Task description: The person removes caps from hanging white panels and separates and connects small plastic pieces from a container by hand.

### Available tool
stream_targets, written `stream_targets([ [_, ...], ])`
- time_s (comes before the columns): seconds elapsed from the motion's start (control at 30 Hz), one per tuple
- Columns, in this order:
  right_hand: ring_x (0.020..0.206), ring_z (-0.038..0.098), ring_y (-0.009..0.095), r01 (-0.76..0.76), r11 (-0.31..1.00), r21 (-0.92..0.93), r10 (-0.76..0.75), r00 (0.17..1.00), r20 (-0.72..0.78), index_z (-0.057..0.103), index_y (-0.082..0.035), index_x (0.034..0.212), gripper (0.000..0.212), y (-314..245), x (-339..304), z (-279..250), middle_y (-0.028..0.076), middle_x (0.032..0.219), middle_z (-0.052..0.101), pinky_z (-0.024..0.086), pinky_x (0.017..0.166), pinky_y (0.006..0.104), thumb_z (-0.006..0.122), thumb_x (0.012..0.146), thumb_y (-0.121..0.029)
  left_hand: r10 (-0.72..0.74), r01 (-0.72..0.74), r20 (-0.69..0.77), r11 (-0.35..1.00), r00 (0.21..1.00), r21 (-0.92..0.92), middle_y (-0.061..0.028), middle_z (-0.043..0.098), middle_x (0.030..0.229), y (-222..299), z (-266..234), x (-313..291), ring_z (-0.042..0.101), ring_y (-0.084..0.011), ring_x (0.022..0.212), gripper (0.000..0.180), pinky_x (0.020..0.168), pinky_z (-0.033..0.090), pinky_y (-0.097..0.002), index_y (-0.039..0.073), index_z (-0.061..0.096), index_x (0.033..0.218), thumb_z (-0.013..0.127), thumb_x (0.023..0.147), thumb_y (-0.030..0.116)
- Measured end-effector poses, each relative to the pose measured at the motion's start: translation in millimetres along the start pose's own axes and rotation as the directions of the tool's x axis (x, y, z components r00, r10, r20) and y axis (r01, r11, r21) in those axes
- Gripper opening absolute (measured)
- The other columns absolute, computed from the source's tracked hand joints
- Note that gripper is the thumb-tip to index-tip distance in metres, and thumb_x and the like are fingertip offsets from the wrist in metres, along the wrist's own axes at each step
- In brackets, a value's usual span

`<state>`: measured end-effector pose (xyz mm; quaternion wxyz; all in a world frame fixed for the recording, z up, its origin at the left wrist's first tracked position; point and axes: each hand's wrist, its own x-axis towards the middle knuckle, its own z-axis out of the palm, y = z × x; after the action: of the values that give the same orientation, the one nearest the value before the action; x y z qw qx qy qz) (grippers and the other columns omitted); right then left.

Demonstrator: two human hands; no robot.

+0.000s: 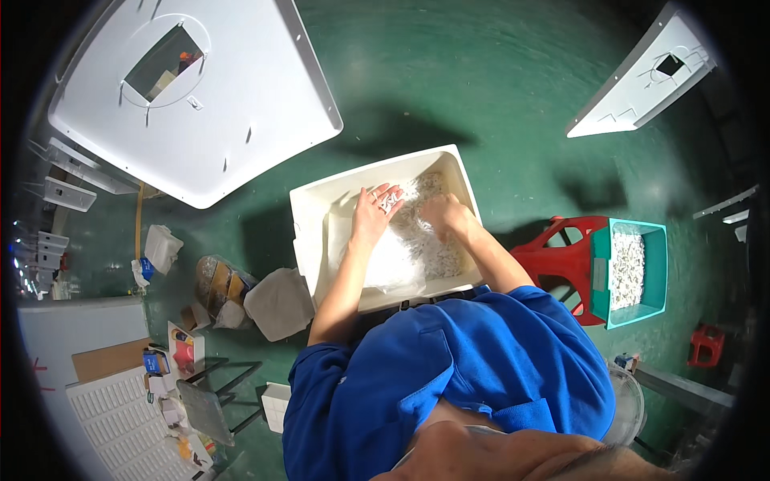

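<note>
A deep cream-white plastic tub (305, 232) is directly in front of me, with a heap of small white pieces (439, 260) along its right side. Over the tub, my left hand (372, 215) is turned palm up, fingers extended, and carries a few small white pieces (391, 200) on the palm and fingers. To its right, my right hand (446, 215) hovers at or just above the heap with its fingers curled together. Whatever is between those fingers is hidden. A bright patch on the tub's bottom looks like clear plastic film.
A red stool (561, 260) on the right bears a teal bin (658, 272) of similar white pieces. Large white panels (241, 96) stand at far left, another white panel (634, 80) at far right. Left of the tub are a whitish covered stool (279, 305) and a wrapped bundle (220, 284).
</note>
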<state>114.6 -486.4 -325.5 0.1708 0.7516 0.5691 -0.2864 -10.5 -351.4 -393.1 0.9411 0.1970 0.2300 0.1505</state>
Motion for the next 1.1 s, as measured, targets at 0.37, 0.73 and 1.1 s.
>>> stream_targets([
  [0.37, 0.093, 0.065, 0.026, 0.054, 0.997, -0.063, -0.064, 0.985, -0.163, 0.051, -0.001, 0.120, 0.073, -16, -14, 21, 0.013, 0.097, 0.066, 0.052, 0.074, 0.0330, 0.081, 0.054, -0.013, -0.017, 0.015, 0.050, 0.999, 0.999, 0.034, -0.0247, 0.046, 0.122, 4, 7, -6, 0.046, -0.0362, 0.118, 0.056, 0.103, 0.036, -0.0475, -0.006, 0.042, 0.117, 0.030, 0.097, 0.045],
  [0.73, 0.085, 0.063, 0.033, 0.144, 0.950, 0.278, 0.022, 0.855, -0.518, 0.062, -0.008, 0.101, 0.036, 4, 1, 9, 0.017, 0.085, 0.064, 0.051, 0.074, 0.0385, 0.065, 0.066, -0.004, -0.140, 0.130, 0.063, 0.981, 0.988, 0.145, -0.0188, 0.053, 0.115, -4, 7, -7, 0.051, -0.0298, 0.112, 0.057, 0.098, 0.041, -0.0443, -0.003, 0.045, 0.118, 0.026, 0.097, 0.047],
  [1.1, 0.108, 0.052, 0.033, 0.087, 0.934, 0.346, 0.186, 0.709, -0.680, 0.053, -0.006, 0.119, 0.060, 12, 8, 8, 0.017, 0.114, 0.053, 0.048, 0.086, 0.0396, 0.074, 0.063, -0.015, -0.103, 0.105, 0.114, 0.994, 0.988, -0.010, -0.0147, 0.054, 0.118, -22, 12, -3, 0.052, -0.0254, 0.110, 0.042, 0.096, 0.041, -0.0420, 0.002, 0.042, 0.126, 0.029, 0.099, 0.032],
])
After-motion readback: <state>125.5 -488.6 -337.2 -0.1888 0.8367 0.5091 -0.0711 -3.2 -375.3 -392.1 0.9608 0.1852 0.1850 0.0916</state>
